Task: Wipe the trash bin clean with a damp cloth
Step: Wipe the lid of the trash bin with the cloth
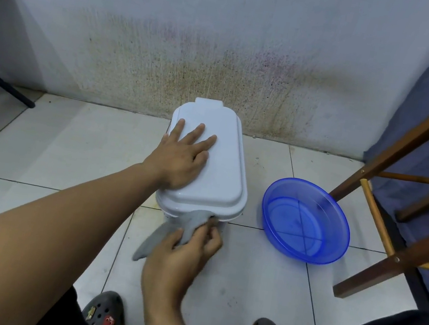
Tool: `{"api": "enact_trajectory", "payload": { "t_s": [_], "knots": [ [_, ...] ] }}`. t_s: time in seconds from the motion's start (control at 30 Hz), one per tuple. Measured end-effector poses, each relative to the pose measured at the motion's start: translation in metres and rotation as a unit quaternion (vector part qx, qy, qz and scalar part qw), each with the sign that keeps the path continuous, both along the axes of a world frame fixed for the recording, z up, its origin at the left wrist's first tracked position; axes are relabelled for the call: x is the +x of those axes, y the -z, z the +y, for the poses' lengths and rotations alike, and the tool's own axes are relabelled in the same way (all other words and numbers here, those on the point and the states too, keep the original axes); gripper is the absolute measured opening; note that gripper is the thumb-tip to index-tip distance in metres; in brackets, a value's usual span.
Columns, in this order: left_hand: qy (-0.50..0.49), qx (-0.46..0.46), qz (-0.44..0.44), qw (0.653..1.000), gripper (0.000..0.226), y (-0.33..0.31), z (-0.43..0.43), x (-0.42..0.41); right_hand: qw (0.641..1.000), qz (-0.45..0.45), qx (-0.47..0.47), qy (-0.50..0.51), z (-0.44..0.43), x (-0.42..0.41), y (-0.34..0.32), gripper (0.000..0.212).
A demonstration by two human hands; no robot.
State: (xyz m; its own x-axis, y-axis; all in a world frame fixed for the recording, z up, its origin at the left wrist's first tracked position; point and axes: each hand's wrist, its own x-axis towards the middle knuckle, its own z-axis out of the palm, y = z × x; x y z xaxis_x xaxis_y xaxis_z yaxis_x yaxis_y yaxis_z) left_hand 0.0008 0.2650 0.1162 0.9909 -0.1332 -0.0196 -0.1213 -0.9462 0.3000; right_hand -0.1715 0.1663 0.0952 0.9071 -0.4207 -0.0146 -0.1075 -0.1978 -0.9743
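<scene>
The white trash bin (223, 171) is stood on the tiled floor (58, 146) against a stained wall (222, 61). The left hand (181, 157) is laid flat on the closed lid, arm stretched out, fingers straight and spread. The right hand (184, 251) is clamped on a grey cloth (194, 220), which is pressed to the bin's front just beneath the lid's rim. A blue basin (333, 248) is set just beside the bin.
</scene>
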Motion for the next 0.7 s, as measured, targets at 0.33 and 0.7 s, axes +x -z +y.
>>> {"api": "enact_trajectory", "payload": {
  "t_s": [0.33, 0.7],
  "knots": [
    [0.003, -0.007, 0.007, 1.000, 0.063, -0.002, 0.000, -0.004, 0.998, -0.051, -0.039, 0.005, -0.039, -0.001, 0.011, 0.057],
    [-0.103, -0.175, -0.056, 0.977, 0.060, -0.005, -0.007, -0.017, 0.981, -0.137, -0.134, -0.038, -0.103, 0.059, -0.048, 0.043]
  ]
}}
